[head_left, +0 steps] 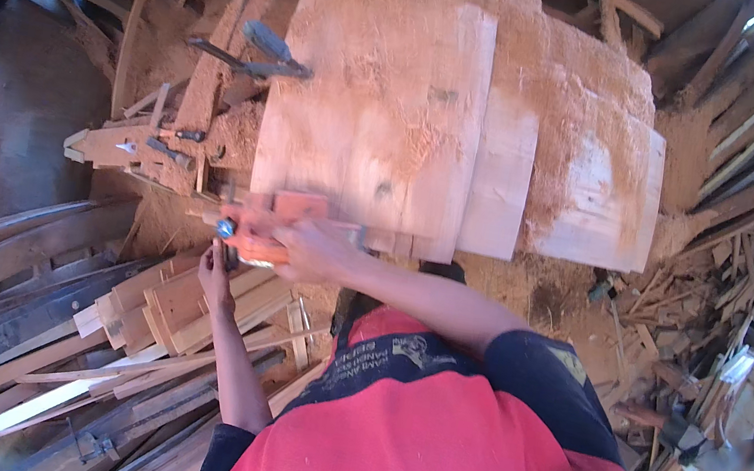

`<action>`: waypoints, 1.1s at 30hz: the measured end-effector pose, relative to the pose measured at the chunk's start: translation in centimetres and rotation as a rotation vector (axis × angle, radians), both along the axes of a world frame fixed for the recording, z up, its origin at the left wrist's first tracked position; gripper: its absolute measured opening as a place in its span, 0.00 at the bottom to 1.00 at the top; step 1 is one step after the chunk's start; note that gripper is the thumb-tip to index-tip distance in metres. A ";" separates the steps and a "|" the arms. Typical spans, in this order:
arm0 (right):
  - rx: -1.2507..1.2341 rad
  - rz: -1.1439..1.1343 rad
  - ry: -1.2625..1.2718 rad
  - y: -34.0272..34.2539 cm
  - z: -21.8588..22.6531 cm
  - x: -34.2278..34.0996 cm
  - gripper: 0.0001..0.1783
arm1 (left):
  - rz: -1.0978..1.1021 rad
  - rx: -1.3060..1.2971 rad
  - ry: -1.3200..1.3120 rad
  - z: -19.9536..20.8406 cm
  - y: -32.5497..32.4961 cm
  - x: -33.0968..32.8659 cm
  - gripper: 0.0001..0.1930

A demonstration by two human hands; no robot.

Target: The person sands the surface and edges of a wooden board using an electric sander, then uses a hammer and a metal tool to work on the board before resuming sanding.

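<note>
My right hand [309, 250] is wrapped round an orange power planer [258, 226] at the near left edge of a pale wooden panel [366, 142]. Motion blurs the hand and the planer a little. Beside the planer's left end, next to its blue knob [226, 228], is my left hand [215, 278]. Its fingers are pinched together; what they grip is too small to make out. Shavings and sawdust cover much of the panel, mostly its far part.
More boards [596, 184] overlap to the panel's right. A dark tool [267, 54] lies across its far left edge. Smaller dark-handled tools [172, 152] rest on a side ledge. Stacked planks [164, 307] fill the near left; scrap wood [682, 327] litters the right.
</note>
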State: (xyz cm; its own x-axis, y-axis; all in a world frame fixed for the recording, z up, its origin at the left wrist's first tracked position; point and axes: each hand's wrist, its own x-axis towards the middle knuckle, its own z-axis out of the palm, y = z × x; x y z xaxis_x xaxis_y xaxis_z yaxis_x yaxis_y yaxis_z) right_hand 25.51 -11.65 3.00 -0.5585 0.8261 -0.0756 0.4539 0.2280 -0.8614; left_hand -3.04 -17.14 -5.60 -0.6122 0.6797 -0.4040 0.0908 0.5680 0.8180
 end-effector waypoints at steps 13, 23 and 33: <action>-0.038 0.106 0.030 1.3 1.2 -1.7 0.18 | 0.002 0.032 -0.206 -2.0 -1.6 -3.6 0.24; 0.121 -0.072 -0.097 -8.9 2.8 25.0 0.24 | -0.375 -0.175 0.038 1.0 -8.8 24.5 0.31; -0.074 -0.020 -0.174 -7.3 3.0 20.4 0.21 | -0.174 -0.051 -0.062 -0.6 -8.7 21.3 0.31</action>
State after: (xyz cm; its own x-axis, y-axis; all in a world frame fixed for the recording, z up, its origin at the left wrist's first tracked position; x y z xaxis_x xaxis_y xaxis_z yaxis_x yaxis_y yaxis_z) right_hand 45.93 -18.95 5.97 -0.5155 0.8253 -0.2304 0.6011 0.1566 -0.7837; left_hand 18.30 -25.88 -6.21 -0.4599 0.7510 -0.4738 0.1413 0.5887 0.7959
